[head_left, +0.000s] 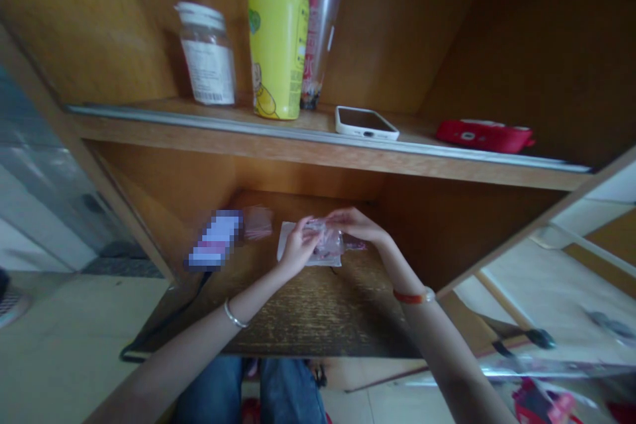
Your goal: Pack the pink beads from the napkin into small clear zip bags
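Observation:
Both of my hands meet over the lower shelf board, closed on a small clear plastic bag (328, 238). My left hand (300, 245) pinches the bag's left side. My right hand (358, 223) grips its upper right edge with bent fingers. Small dark bits show inside or behind the bag, too blurred to name. Beneath it lies a white sheet (285, 238), partly hidden by my left hand and the bag. A small pinkish packet (356, 246) rests just right of the sheet, under my right hand.
A lit phone (216, 238) and a stack of pale cards (258, 222) lie to the left. On the upper shelf stand a white-capped jar (207, 56), a yellow bottle (278, 40), a straw tumbler (322, 26), a white-cased phone (366, 122) and a red case (484, 136).

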Motion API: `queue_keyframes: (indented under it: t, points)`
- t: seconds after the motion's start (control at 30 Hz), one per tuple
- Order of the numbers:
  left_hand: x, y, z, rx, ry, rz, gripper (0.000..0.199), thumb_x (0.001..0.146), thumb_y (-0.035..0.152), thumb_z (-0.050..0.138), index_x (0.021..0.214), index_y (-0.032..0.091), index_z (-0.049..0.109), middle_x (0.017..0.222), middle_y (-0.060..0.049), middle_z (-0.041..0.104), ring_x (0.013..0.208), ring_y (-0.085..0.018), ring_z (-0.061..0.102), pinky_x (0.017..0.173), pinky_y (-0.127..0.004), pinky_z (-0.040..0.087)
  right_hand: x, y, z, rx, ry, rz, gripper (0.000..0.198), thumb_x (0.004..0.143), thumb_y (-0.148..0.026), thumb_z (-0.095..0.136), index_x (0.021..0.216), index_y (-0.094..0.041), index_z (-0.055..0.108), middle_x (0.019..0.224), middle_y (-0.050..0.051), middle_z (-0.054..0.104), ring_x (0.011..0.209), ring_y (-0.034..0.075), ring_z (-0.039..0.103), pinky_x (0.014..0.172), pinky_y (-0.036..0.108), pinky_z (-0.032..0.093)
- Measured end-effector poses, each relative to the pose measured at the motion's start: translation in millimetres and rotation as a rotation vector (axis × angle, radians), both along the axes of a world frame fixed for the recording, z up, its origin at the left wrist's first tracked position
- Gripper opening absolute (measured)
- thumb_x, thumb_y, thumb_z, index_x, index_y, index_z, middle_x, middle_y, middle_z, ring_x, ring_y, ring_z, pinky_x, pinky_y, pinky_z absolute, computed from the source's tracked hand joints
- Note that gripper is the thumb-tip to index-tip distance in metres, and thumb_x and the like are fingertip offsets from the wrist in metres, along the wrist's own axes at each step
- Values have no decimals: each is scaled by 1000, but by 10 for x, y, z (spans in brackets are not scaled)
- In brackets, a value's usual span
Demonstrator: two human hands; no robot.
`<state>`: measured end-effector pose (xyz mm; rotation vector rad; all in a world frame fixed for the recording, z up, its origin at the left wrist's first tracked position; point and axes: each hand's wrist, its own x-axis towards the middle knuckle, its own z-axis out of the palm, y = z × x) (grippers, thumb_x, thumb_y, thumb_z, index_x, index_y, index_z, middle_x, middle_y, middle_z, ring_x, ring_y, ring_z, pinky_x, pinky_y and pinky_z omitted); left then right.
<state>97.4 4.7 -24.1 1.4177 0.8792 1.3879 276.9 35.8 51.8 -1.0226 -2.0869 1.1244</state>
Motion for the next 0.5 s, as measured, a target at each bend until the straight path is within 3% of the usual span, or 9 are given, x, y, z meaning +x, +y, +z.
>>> queue_keyframes:
  t: [0.07,0.23,0.5]
  points:
    - [216,21,-60,-35,2,-27,55,73,19,67,123,18,45,81,-4,69,76,-16,66,71,-29,52,200,-33,-61,-30,36,-22,30,73,-34,67,98,-16,67,91,6,69,79,15,63,72,28,50]
    - [655,141,-263,-106,-10,-10,56,68,6,66,119,17,44,80,-3,68,75,-16,66,77,-34,52,603,-62,-332,-25,37,-150,36,67,-27,70,100,-15,63,96,8,68,83,18,64,74,31,50]
    - [857,227,-352,-243,-48,-58,48,68,2,62,112,17,48,88,-8,68,80,-17,66,78,-34,53,869,83,-861,109,105,-412,37,66,-22,64,102,-16,57,97,8,66,83,17,62,75,31,50]
